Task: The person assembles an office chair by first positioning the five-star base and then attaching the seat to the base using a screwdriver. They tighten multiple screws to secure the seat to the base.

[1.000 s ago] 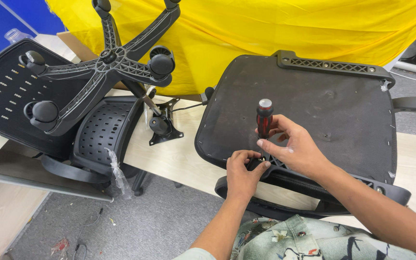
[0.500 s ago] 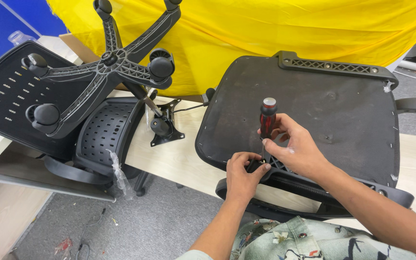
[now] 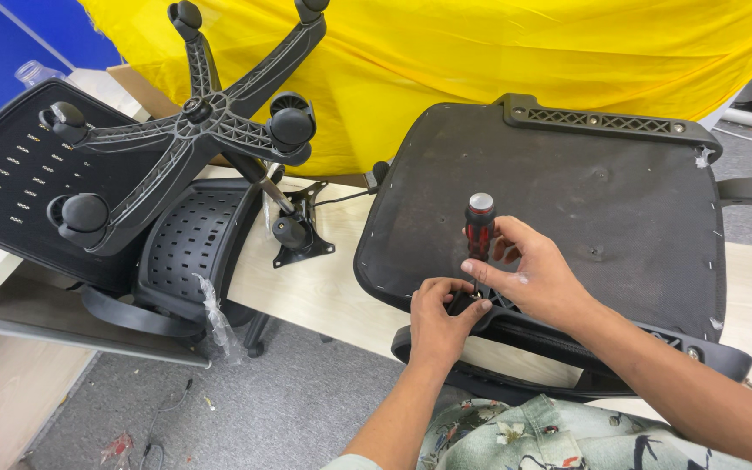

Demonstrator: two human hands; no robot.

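Upturned chair seat (image 3: 585, 183) overhanging counter (image 3: 306, 287) edge, right hand (image 3: 528, 270) gripping upright screwdriver (image 3: 479, 228) at seat's near rim, left hand (image 3: 439, 318) pinching armrest bracket (image 3: 515, 326) beside its tip.

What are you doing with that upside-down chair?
A person holds a red and black screwdriver upright in the right hand, its tip down at the near edge of an overturned chair seat. The left hand steadies the black armrest bracket there. The wheeled chair base lies to the left.

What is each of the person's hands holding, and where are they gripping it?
The right hand grips a screwdriver by the lower part of its red and black handle. The left hand pinches the black armrest bracket at the seat's near edge, by the tool's tip.
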